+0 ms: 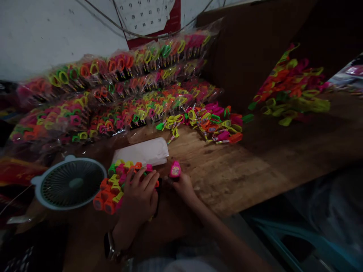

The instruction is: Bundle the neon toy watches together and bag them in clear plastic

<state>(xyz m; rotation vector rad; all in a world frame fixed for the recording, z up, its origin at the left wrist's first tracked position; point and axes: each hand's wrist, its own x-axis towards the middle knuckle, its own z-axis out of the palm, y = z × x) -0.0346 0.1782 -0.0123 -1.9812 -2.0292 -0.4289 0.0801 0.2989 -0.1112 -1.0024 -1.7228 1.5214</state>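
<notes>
My right hand (183,187) is closed around a pink toy watch (175,169), its face with a pale print turned up. To the left, my left hand (141,190) lies with fingers stretched out over a cluster of toy watches (109,196) in orange, yellow, green and pink. The hand covers part of that cluster, and a dark edge shows beside it. A wristwatch (110,244) is on my left wrist. Just behind the cluster lies a folded white sheet (141,152).
A pale blue round fan (70,183) lies at the left. Clear bags packed with toy watches (121,102) line the wall. A loose pile of them (215,122) sits mid-table (215,173), with another heap (295,88) by a large cardboard box (241,49). A teal stool (283,234) stands lower right.
</notes>
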